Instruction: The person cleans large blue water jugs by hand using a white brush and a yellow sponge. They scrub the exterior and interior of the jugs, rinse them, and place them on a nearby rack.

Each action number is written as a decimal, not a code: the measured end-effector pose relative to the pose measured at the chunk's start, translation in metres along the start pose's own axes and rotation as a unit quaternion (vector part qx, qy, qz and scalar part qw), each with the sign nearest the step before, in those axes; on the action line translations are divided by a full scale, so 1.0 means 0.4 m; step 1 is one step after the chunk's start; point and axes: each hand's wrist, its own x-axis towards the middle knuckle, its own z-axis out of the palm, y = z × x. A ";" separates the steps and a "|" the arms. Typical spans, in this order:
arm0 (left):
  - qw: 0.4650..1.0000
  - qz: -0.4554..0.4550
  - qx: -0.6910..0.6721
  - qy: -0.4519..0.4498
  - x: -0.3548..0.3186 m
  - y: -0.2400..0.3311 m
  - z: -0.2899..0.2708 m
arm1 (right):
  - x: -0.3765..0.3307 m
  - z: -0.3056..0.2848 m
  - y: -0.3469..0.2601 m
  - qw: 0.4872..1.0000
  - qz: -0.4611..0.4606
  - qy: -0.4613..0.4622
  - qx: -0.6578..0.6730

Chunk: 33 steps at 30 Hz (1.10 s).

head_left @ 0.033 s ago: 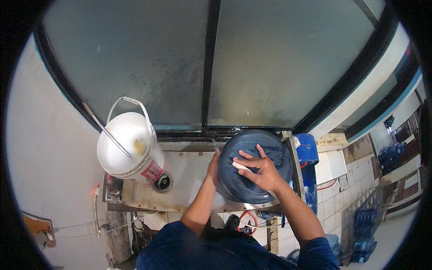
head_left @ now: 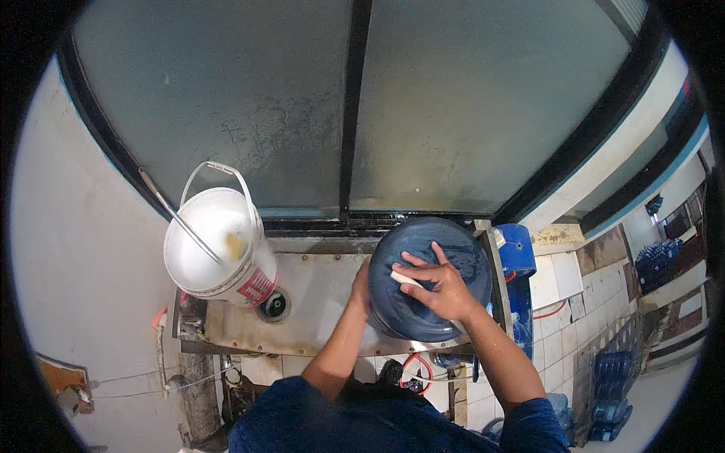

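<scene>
A large dark blue water jug (head_left: 393,317) stands on the metal counter, its round, ridged base facing up. My right hand (head_left: 445,291) lies over that base with its fingers spread. A small white pad (head_left: 406,279), perhaps a sponge, is pinched between its thumb and fingers and pressed on the plastic. Against the jug's left side, my left hand (head_left: 360,289) holds it, its fingertips partly hidden by the curve of the wall.
Left on the metal counter (head_left: 313,302), a white bucket (head_left: 198,260) holds a metal rod (head_left: 181,219) and whitish contents with a yellowish patch. A drain hole (head_left: 273,305) is beside it. Frosted glass panels (head_left: 249,98) rise behind. Blue containers (head_left: 517,249) stand right; several jugs (head_left: 610,392) sit lower right.
My left hand has shifted slightly down and closer round the jug's side. Fresh wet marks show on the left glass panel. The right hand and pad look almost unchanged.
</scene>
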 end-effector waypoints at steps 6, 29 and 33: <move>0.929 0.344 0.056 0.126 -0.187 -0.146 0.176 | 0.005 -0.004 -0.017 1.000 0.016 -0.005 0.012; 0.987 -0.011 0.149 -0.054 0.124 0.006 -0.120 | 0.024 0.000 0.014 0.999 0.026 0.035 -0.018; 0.955 0.261 0.141 0.027 0.129 -0.185 -0.346 | 0.040 0.031 -0.013 0.997 0.014 0.071 -0.024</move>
